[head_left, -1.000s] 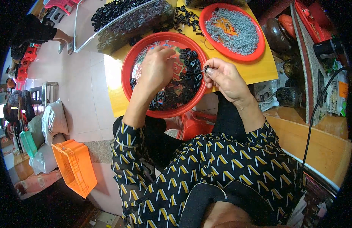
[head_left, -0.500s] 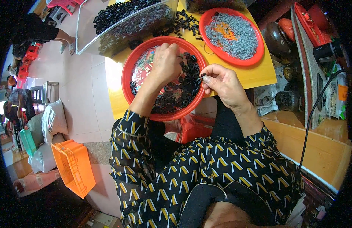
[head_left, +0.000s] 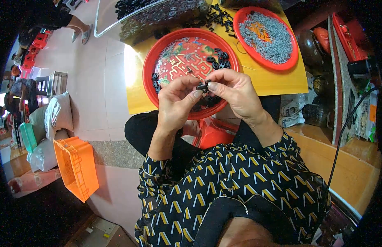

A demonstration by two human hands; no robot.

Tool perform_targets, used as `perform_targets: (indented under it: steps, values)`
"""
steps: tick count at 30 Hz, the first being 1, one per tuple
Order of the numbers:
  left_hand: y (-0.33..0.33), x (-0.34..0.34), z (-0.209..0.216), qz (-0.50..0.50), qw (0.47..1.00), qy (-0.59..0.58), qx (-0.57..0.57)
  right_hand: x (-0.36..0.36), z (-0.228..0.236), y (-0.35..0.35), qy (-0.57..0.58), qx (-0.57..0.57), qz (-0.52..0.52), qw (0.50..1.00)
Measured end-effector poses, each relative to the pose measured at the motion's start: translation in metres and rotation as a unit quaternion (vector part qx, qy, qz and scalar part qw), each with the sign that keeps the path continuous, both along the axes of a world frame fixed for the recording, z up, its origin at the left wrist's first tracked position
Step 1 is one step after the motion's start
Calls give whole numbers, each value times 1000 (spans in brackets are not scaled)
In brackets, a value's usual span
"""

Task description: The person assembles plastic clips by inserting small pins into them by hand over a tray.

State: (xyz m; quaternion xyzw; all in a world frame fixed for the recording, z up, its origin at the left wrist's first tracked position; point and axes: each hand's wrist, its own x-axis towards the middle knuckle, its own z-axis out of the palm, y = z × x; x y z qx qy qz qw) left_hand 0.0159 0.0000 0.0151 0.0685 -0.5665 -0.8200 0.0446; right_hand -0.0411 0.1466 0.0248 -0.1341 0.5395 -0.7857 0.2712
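While the left hand [head_left: 174, 103] and the right hand [head_left: 237, 95] pinch small black parts [head_left: 203, 87] close together over the near half of a red tray [head_left: 148, 70] on the yellow table [head_left: 275, 82], keeping them squarely aligned with a light, steady grip seems wisest.

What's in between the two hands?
In the head view, small black pieces are pinched between the left hand and the right hand, too bunched to count.
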Motion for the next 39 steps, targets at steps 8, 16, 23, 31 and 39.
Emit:
perform_targets:
  steps: [8,16,23,31,39]
  values:
    - [1,13,-13,51,999,2,18,5,-5,-10,-30,-26,-13,999]
    - [4,19,0,39,998,15,-41,5,-1,-12,-41,-19,-10,999]
    - [-3,21,-13,22,988,-10,155,8,7,-2,-25,97,-5,995]
    - [-2,23,-17,47,994,26,100,10,15,-7,20,125,8,992]
    - [-2,22,-15,32,997,34,60,9,17,-6,39,156,41,986]
